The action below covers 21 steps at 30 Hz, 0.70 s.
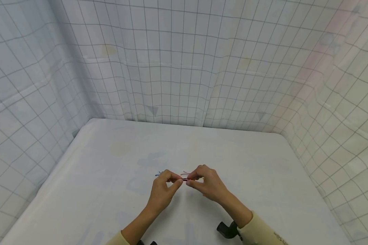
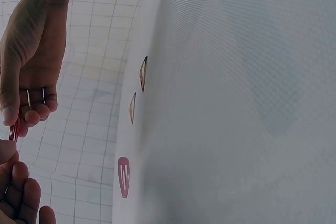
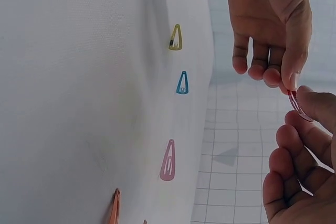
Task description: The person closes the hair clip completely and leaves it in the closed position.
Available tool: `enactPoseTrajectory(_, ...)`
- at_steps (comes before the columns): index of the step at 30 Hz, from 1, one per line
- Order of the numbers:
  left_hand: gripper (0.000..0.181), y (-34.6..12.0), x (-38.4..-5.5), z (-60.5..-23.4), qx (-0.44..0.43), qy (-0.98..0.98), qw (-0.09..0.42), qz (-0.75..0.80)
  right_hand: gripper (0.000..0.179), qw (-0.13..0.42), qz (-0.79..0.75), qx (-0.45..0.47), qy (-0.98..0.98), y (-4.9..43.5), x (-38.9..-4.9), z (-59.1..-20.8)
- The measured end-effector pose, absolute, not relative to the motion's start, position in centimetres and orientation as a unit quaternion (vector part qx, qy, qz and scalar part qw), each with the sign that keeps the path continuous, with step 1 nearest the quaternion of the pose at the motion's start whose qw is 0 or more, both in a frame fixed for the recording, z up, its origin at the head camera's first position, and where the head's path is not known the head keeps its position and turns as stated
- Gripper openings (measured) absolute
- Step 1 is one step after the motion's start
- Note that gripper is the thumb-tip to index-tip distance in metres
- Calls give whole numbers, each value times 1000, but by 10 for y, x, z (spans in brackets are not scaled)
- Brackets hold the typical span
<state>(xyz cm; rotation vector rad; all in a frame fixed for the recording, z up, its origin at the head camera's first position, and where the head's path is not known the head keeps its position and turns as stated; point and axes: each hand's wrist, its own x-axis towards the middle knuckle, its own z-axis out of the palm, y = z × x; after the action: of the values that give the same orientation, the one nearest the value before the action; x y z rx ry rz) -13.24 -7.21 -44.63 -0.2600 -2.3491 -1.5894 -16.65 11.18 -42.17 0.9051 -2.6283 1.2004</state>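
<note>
A red snap hair clip (image 1: pixel 186 179) is held above the white table between my two hands. My left hand (image 1: pixel 162 191) pinches its left end with thumb and forefinger. On the other end, my right hand (image 1: pixel 209 183) has a matching thumb-and-finger pinch. The right wrist view shows the red clip (image 3: pixel 298 106) edge-on, slightly curved, its ends covered by fingertips. On the table beyond the hands lie a yellow clip (image 3: pixel 176 38), a blue clip (image 3: pixel 182 83) and a pink clip (image 3: pixel 168 161). The left wrist view also shows two brownish clips (image 2: pixel 143 74) beside the pink clip (image 2: pixel 123 177).
A white cloth covers the table (image 1: pixel 110 163). White curtains with a dark grid (image 1: pixel 178 61) enclose its back and sides. Black wrist gear (image 1: pixel 227 230) sits under the right sleeve (image 1: pixel 259 229), low over the table.
</note>
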Motion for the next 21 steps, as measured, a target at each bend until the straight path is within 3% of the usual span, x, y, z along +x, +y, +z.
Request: enactPoseTrajectory(21,4,-74,-130,-446,-109,-822,167,-533,6,63,407,310,-857,103,-166,-425)
